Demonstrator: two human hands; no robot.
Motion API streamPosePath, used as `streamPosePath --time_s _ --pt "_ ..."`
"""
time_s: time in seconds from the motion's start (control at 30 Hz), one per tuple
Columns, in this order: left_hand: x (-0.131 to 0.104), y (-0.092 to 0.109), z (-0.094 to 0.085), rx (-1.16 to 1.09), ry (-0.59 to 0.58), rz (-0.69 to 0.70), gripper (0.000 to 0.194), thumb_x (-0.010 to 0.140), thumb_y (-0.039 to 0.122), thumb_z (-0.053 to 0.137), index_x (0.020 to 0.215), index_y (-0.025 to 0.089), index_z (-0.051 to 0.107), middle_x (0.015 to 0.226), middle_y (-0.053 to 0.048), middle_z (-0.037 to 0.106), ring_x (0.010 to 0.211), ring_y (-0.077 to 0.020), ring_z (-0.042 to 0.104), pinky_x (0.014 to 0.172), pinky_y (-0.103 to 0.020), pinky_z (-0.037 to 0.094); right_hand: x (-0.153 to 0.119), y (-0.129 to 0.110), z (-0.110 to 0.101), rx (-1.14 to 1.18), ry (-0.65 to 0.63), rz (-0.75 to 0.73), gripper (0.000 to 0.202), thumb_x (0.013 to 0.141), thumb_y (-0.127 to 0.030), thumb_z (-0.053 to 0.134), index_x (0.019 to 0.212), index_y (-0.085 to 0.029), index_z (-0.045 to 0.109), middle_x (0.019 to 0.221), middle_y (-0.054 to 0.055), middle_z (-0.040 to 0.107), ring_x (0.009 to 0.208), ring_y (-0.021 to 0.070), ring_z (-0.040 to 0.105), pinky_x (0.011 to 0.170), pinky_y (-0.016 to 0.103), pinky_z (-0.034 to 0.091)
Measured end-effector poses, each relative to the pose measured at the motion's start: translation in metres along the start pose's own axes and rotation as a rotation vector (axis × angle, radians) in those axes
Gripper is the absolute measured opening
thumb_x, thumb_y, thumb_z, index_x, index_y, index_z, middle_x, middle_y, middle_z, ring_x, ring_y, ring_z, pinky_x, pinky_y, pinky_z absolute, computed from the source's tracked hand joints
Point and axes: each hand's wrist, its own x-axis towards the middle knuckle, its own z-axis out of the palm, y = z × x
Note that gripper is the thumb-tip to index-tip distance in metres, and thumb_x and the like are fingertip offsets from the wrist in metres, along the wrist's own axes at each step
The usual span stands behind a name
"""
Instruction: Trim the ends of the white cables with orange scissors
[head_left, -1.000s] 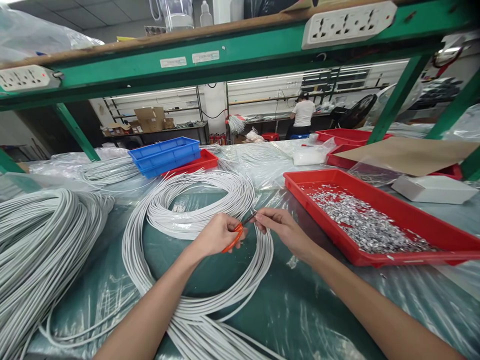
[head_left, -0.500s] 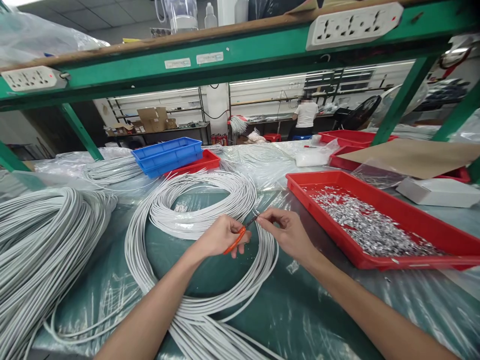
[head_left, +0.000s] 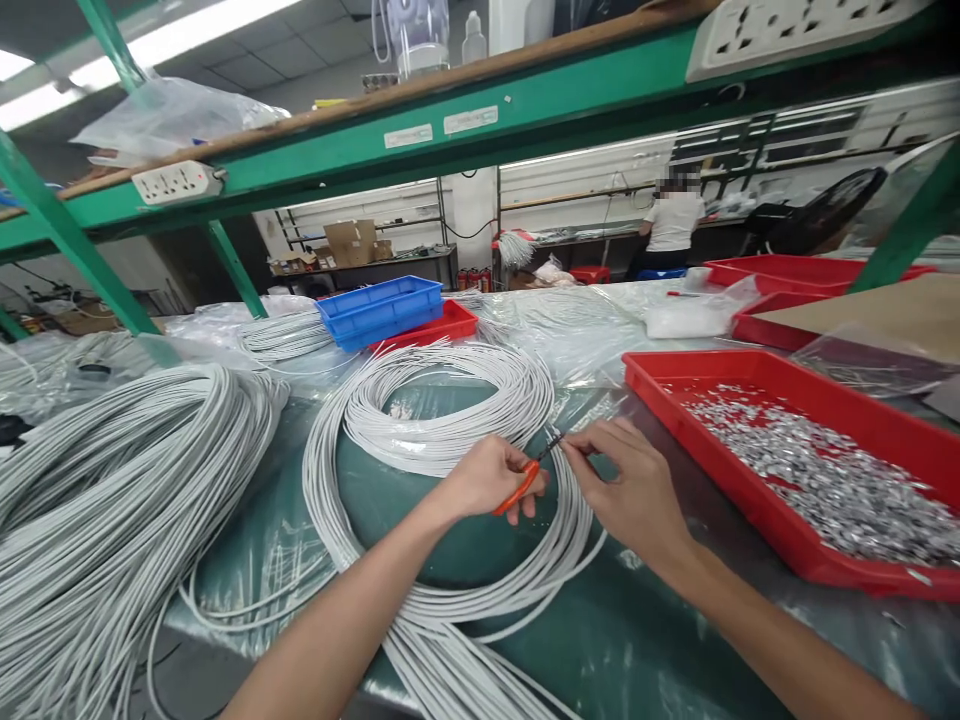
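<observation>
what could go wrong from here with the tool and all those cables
The tips of the orange-handled tool in the left hand sit close to the fingertips of the right hand, so a slip might nick them. The white cables lie in overlapping loops and could tangle. A knock to the nearby red tray might spill its small metal pieces.
</observation>
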Motion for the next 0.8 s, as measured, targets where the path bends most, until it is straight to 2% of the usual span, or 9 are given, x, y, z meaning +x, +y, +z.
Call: streamPosePath --time_s 0.13,0.23,0.37,0.5,0.63,0.73,0.8 --pt "0.006 0.0 -0.002 -0.027 0.214 0.114 0.027 0.076 0.035 0.063 0.06 0.013 0.06 0.061 -0.002 0.063 0.046 -0.0084 0.053 0.043 -0.019 0.038 -0.001 0.004 0.002 0.126 -0.034 0.197 0.02 0.09 -0.024 0.057 0.07 -0.02 0.057 0.063 0.0 0.051 0.061 0.0159 0.045 0.06 0.031 0.037" --pt "0.008 0.002 -0.007 -0.111 0.321 0.202 0.026 0.076 0.036 0.066 0.067 0.012 0.064 0.066 -0.002 0.064 0.051 -0.0086 0.054 0.05 -0.02 0.043 -0.002 0.003 0.004 0.181 -0.065 0.222 0.019 0.09 -0.026 0.056 0.073 -0.02 0.06 0.066 0.001 0.054 0.062 0.0161 0.046 0.06 0.031 0.038" --pt "0.006 0.005 -0.008 -0.187 0.272 0.248 0.029 0.073 0.039 0.072 0.078 0.011 0.067 0.068 -0.002 0.065 0.051 -0.0086 0.055 0.05 -0.02 0.043 -0.002 -0.005 0.004 0.146 -0.106 0.139 0.017 0.089 -0.022 0.056 0.073 -0.021 0.062 0.065 0.001 0.056 0.066 0.0176 0.048 0.065 0.032 0.039" --pt "0.005 0.003 -0.002 -0.206 0.193 0.25 0.033 0.074 0.042 0.073 0.078 0.01 0.067 0.067 -0.003 0.064 0.049 -0.008 0.053 0.047 -0.02 0.04 0.0 -0.01 0.002 0.097 -0.108 0.036 0.021 0.09 -0.019 0.055 0.07 -0.021 0.061 0.065 0.002 0.058 0.065 0.0177 0.048 0.067 0.033 0.039" --pt "0.004 0.004 0.002 -0.217 0.224 0.244 0.032 0.074 0.04 0.074 0.075 0.01 0.064 0.062 -0.001 0.061 0.048 -0.0078 0.053 0.046 -0.019 0.04 0.003 -0.009 -0.002 0.064 -0.133 -0.075 0.021 0.091 -0.016 0.052 0.072 -0.021 0.062 0.067 0.002 0.062 0.064 0.0174 0.049 0.068 0.033 0.038" --pt "0.002 0.007 0.002 -0.216 0.238 0.256 0.03 0.073 0.038 0.075 0.078 0.011 0.063 0.063 0.0 0.061 0.049 -0.0073 0.053 0.048 -0.018 0.041 0.003 -0.008 -0.003 0.057 -0.14 -0.087 0.021 0.091 -0.017 0.053 0.073 -0.021 0.062 0.066 0.003 0.061 0.065 0.0178 0.047 0.067 0.033 0.038" --pt "0.001 0.008 -0.001 -0.216 0.204 0.267 0.029 0.074 0.037 0.075 0.079 0.01 0.064 0.064 0.0 0.061 0.05 -0.0071 0.054 0.048 -0.018 0.041 0.004 -0.008 -0.004 0.089 -0.145 -0.064 0.02 0.09 -0.018 0.054 0.073 -0.021 0.063 0.066 0.002 0.061 0.065 0.0178 0.047 0.067 0.033 0.038"
